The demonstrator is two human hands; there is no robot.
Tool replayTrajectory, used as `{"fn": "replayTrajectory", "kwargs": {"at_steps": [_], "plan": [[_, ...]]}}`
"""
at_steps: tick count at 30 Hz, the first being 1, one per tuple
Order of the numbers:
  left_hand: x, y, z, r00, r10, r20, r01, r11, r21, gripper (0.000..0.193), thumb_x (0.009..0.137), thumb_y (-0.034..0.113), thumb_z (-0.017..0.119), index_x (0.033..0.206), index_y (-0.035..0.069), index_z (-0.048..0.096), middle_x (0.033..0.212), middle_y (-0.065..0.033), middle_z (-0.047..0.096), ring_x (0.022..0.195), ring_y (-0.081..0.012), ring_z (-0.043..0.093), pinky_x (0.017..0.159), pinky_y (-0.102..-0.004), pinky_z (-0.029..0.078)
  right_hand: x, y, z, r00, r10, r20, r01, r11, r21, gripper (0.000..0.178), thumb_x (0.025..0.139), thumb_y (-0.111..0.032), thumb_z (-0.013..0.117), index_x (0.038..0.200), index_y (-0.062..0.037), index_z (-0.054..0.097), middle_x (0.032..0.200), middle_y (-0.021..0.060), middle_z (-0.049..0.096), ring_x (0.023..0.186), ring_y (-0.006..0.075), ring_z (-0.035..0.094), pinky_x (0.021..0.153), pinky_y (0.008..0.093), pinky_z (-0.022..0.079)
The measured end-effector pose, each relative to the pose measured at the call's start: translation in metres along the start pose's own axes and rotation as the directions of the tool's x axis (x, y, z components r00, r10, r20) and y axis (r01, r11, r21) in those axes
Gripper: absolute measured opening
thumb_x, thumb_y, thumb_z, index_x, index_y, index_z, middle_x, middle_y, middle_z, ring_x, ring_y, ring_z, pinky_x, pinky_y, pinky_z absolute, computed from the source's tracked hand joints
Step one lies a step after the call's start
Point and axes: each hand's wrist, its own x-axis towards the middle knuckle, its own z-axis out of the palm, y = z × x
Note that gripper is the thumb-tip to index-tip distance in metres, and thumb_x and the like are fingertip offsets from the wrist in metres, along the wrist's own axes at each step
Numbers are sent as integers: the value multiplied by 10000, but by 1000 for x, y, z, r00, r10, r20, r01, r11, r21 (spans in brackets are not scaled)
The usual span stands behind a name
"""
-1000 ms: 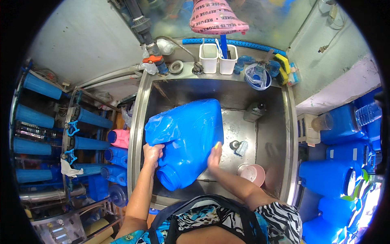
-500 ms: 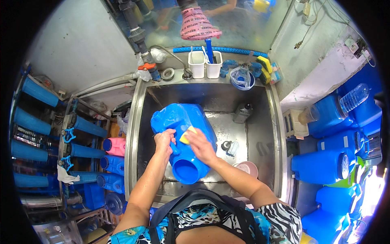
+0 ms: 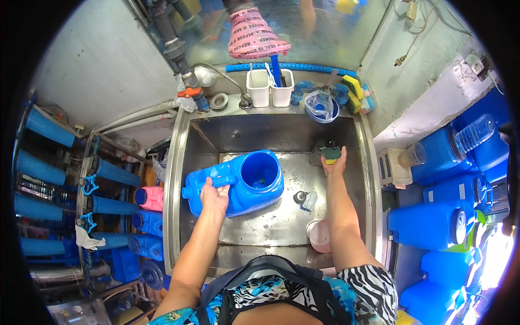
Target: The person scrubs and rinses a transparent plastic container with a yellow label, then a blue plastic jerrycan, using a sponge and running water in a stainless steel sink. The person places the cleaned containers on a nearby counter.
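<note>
Jug [image 3: 238, 184], big and blue, lying on its side in a steel sink [image 3: 179, 162], open cut end facing up and toward the back, narrow neck pointing left. Left hand [image 3: 215, 196] clamped on the handle near the neck, likely holding it steady on its side so the inside stays reachable. Inside, only blue wall and a small dark speck; whether water sits there, impossible to tell. Right hand [image 3: 334, 165] stretched to the sink's far right, fingers closed on a yellow-green sponge [image 3: 330, 154] pressed against a dark lump by the back wall. Drain plug [image 3: 306, 199] on the sink floor between the arms. Pink cup [image 3: 319, 236] standing at the near right corner, contents not visible. On the ledge behind, two white tubs [image 3: 270, 89] holding a blue brush and thin tools, and a blue bowl [image 3: 322, 107] holding a clear plastic bag. More sponges stacked at the ledge's right end. Blue jugs [image 3: 433, 222] crowded right of the sink; blue filter tubes [image 3: 43, 168] racked on the left.
</note>
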Motion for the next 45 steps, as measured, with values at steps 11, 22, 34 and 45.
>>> {"fn": "replayTrajectory", "kwargs": {"at_steps": [11, 22, 34, 45], "plan": [[-69, 28, -37, 902, -368, 225, 148, 754, 640, 340, 934, 164, 524, 1209, -36, 520, 1035, -201, 651, 893, -256, 660, 774, -350, 520, 71, -11, 22, 997, 66, -45, -77, 932, -354, 362, 767, -266, 757, 1008, -47, 598, 802, 168, 682, 577, 311, 665, 339, 262, 431], [-30, 113, -17, 271, 83, 959, -726, -637, 260, 582, 670, 283, 822, 1180, 82, 628, 1201, -186, 598, 1141, -333, 552, 962, -419, 439, 75, -8, -5, 963, 227, 146, -212, 971, -114, 540, 859, -510, 604, 1120, -39, 573, 958, 196, 676, 776, 374, 675, 515, 340, 531], [-38, 51, -56, 362, 295, 884, -591, -660, 463, 591, 693, 476, 763, 1090, 54, 647, 1160, -247, 609, 1077, -395, 597, 898, -431, 501, -32, -3, 2, 880, 418, 227, -389, 907, -163, 563, 912, -470, 415, 1264, -37, 491, 1161, 221, 597, 953, 434, 624, 676, 422, 543], [12, 53, -39, 731, 205, 651, -596, -272, 755, 614, 961, 538, 259, 1167, 89, 624, 1121, -208, 629, 1085, -407, 561, 931, -476, 412, -296, 134, 64, -68, -244, 967, 983, -184, 23, 501, 773, -11, 629, 1258, -121, 572, 1255, 130, 573, 1249, 331, 470, 1036, 456, 362]]}}
